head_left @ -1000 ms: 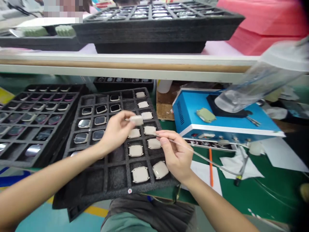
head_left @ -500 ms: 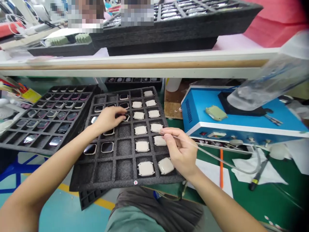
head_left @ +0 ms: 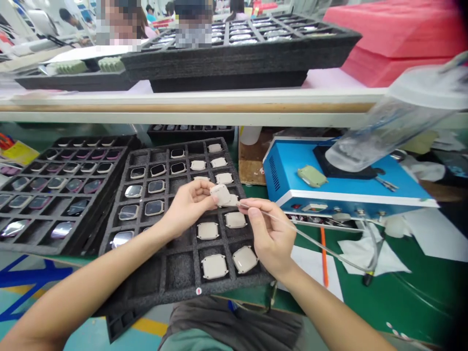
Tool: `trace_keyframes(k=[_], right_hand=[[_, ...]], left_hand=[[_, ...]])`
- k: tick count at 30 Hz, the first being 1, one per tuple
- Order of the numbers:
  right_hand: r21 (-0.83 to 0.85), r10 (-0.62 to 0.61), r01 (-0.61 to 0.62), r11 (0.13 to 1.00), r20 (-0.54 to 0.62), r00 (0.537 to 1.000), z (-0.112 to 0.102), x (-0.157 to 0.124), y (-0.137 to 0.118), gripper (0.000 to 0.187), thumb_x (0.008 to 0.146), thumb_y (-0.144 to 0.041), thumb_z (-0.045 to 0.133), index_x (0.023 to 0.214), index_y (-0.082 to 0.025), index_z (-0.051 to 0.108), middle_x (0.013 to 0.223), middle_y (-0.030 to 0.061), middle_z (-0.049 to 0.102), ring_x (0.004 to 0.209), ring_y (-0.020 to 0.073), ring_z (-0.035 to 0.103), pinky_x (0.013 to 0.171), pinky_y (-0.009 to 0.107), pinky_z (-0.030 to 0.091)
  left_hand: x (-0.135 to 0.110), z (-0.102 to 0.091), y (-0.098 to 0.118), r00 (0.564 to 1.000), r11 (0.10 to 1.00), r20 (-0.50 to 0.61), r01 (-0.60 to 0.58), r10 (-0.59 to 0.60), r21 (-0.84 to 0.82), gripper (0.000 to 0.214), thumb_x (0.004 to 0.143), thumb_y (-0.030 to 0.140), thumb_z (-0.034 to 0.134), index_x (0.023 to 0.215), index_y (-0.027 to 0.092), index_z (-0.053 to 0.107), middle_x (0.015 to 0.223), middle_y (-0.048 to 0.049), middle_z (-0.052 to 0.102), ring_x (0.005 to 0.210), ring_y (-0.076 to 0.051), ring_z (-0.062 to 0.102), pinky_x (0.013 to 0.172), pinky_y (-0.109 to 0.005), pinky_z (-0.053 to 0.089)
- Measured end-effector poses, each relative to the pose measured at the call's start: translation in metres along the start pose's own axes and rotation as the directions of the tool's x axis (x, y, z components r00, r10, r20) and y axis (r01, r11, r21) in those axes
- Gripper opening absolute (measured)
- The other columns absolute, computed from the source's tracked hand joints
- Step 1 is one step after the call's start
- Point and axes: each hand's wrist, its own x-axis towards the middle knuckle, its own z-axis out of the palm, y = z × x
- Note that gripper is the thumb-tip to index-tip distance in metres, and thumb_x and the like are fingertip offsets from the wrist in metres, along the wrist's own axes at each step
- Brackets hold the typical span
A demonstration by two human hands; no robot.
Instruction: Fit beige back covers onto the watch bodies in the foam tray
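"Where cream pieces are set into the black foam tray (head_left: 171,295), what is held by the left hand (head_left: 193,204)?"

"A cream watch case (head_left: 219,194), a smooth rounded square, is pinched between thumb and fingers above the right-hand columns. A second cream case (head_left: 233,200) is partly covered by it; whether the two touch cannot be told."

"And by the right hand (head_left: 272,236)?"

"The end of a thin clear tube (head_left: 314,241) is gripped, with the fingers drawn narrow around it. Its tip is kept just beside the half-hidden case, and its supple length is curved over the green bench (head_left: 369,308)."

"How are the left columns filled?"

"With watch faces (head_left: 154,208) of glossy dark glass, framed by pale rims and seated in square, grainy-walled cells."

"What is found to the right?"

"A blue box (head_left: 278,168) with white edging, by which a dull green watch case (head_left: 312,176) is borne. Below it, a straight orange rod (head_left: 324,258) and crumpled white tissue (head_left: 351,251) are laid."
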Motion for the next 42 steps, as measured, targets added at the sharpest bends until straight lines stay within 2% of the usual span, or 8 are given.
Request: trace_keyframes(k=[2, 4, 7, 13, 17, 23, 32, 42], right_hand=[[-0.010, -0.018, 0.018, 1.000, -0.011, 1.000, 0.000, 0.001, 0.000, 0.014, 0.102, -0.024, 0.063, 0.104, -0.024, 0.076, 0.102, 0.0056, 0.078, 0.094, 0.0185, 0.077, 0.083, 0.032, 0.068], [-0.021, -0.017, 0.017, 1.000, 0.005, 1.000, -0.001, 0.001, 0.001, 0.014, 0.102, -0.023, 0.063, 0.105, -0.024, 0.076, 0.103, 0.0057, 0.078, 0.096, 0.0190, 0.077, 0.084, 0.033, 0.068], [-0.011, 0.020, -0.019, 1.000, 0.014, 1.000, -0.002, 0.001, 0.002, 0.014, 0.102, -0.024, 0.063, 0.107, -0.025, 0.076, 0.106, 0.0058, 0.078, 0.100, 0.0197, 0.077, 0.088, 0.035, 0.068], [0.042, 0.061, -0.062, 0.997, 0.021, 0.998, -0.002, -0.001, 0.003, 0.013, 0.103, -0.025, 0.063, 0.108, -0.024, 0.075, 0.108, 0.0058, 0.077, 0.101, 0.0208, 0.078, 0.090, 0.040, 0.070], [0.043, 0.050, -0.051, 0.998, 0.020, 0.999, -0.001, -0.001, 0.001, 0.013, 0.102, -0.023, 0.063, 0.106, -0.024, 0.075, 0.107, 0.0054, 0.077, 0.098, 0.0205, 0.078, 0.086, 0.038, 0.072], [0.013, 0.061, -0.061, 0.998, 0.013, 0.998, -0.001, -0.001, -0.002, 0.013, 0.103, -0.023, 0.062, 0.105, -0.024, 0.075, 0.105, 0.0060, 0.076, 0.100, 0.0212, 0.078, 0.085, 0.040, 0.073], [0.012, 0.055, -0.055, 0.998, 0.011, 0.998, -0.001, -0.001, -0.003, 0.013, 0.102, -0.022, 0.062, 0.104, -0.024, 0.075, 0.104, 0.0060, 0.076, 0.100, 0.0200, 0.077, 0.086, 0.037, 0.073], [-0.020, 0.056, -0.056, 0.998, 0.009, 0.998, -0.001, -0.001, -0.003, 0.012, 0.103, -0.025, 0.062, 0.103, -0.024, 0.074, 0.104, 0.0064, 0.077, 0.101, 0.0218, 0.077, 0.085, 0.040, 0.073]], left_hand=[[-0.003, 0.013, -0.006, 0.998, 0.985, -0.030, 0.053, -0.058, -0.162, 0.030, 0.072, 0.026, 0.090, 0.093, 0.017, 0.071, 0.091, -0.0037, 0.078, 0.085, -0.018, 0.075, 0.079, -0.030, 0.063], [-0.004, 0.018, -0.009, 0.997, 0.970, -0.040, 0.052, -0.064, -0.238, 0.034, 0.072, 0.027, 0.093, 0.099, 0.017, 0.075, 0.094, -0.0037, 0.079, 0.087, -0.016, 0.075, 0.080, -0.027, 0.063], [-0.006, 0.020, -0.011, 0.997, 0.967, -0.038, 0.054, -0.066, -0.249, 0.039, 0.072, 0.030, 0.095, 0.106, 0.016, 0.081, 0.099, -0.0061, 0.082, 0.084, -0.015, 0.075, 0.082, -0.026, 0.063], [-0.010, 0.020, -0.015, 0.993, 0.944, -0.074, 0.060, -0.089, -0.325, 0.042, 0.066, 0.028, 0.099, 0.104, 0.018, 0.083, 0.096, -0.0061, 0.085, 0.080, -0.017, 0.078, 0.081, -0.027, 0.064], [-0.011, 0.020, -0.015, 0.996, 0.944, -0.042, 0.064, -0.082, -0.325, 0.043, 0.069, 0.028, 0.097, 0.106, 0.015, 0.080, 0.102, -0.0091, 0.085, 0.087, -0.020, 0.080, 0.081, -0.028, 0.064], [-0.012, 0.020, -0.016, 0.998, 0.950, -0.010, 0.052, -0.058, -0.307, 0.040, 0.074, 0.029, 0.094, 0.107, 0.016, 0.078, 0.108, -0.0108, 0.085, 0.101, -0.028, 0.081, 0.089, -0.036, 0.065], [-0.012, 0.021, -0.016, 0.999, 0.952, -0.011, 0.041, -0.047, -0.305, 0.040, 0.075, 0.029, 0.094, 0.109, 0.016, 0.077, 0.111, -0.0110, 0.084, 0.106, -0.029, 0.080, 0.093, -0.038, 0.065], [-0.013, 0.021, -0.016, 1.000, 0.955, -0.011, -0.003, -0.001, -0.296, 0.036, 0.077, 0.025, 0.093, 0.108, 0.017, 0.077, 0.112, -0.0097, 0.084, 0.107, -0.028, 0.080, 0.098, -0.038, 0.064]])
